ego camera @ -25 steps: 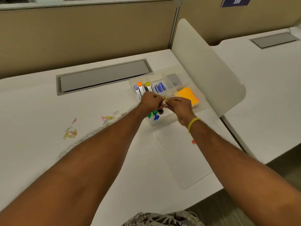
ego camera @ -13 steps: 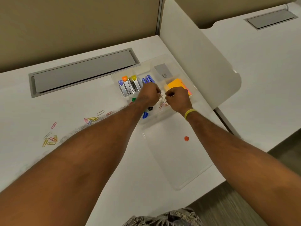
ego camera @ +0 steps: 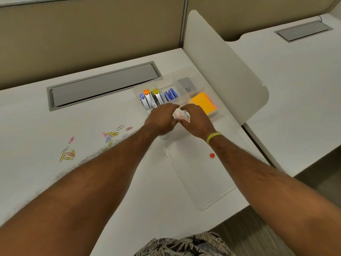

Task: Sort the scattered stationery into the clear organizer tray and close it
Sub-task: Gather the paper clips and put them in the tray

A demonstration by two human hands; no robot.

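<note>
The clear organizer tray (ego camera: 220, 119) sits at the desk's right side, holding staplers (ego camera: 150, 100), blue clips (ego camera: 170, 95), a grey card (ego camera: 187, 85) and orange sticky notes (ego camera: 203, 103). My left hand (ego camera: 162, 119) and my right hand (ego camera: 193, 120) hover over its front compartment with fingers spread and relaxed. Coloured paper clips (ego camera: 184, 115) lie in that compartment between the hands. Neither hand holds anything. The tray's front left part is hidden under my left hand. The clear lid (ego camera: 201, 182) lies flat in front of the tray.
Loose paper clips lie on the white desk in two groups, one (ego camera: 112, 134) near my left forearm and one (ego camera: 68, 153) further left. A small red pin (ego camera: 212, 155) rests on the lid. A white divider panel (ego camera: 221, 71) stands right of the tray. A grey cable hatch (ego camera: 103, 85) lies behind.
Both hands held a bunch of paper clips together above the tray. The fingers have since opened and the clips now lie in the front compartment.
</note>
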